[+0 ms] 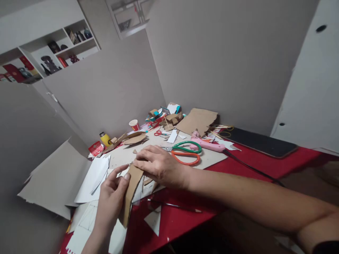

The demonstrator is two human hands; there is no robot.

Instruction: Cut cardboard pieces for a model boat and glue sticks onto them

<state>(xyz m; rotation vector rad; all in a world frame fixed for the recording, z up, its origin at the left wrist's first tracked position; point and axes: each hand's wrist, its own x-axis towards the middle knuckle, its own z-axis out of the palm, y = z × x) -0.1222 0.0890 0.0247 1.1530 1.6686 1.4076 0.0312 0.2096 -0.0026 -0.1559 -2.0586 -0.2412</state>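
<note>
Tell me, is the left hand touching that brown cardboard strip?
Touching. The head view shows the left hand with thumb and fingers wrapped against the cardboard strip.

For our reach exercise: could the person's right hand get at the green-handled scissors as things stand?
Probably yes. The right hand rests on the brown cardboard strip, and the green-handled scissors lie just beyond it on the flat cardboard sheet, nothing between them.

Shelf items (53,60) too small; cardboard strip's (131,190) top under right hand (159,165).
</note>
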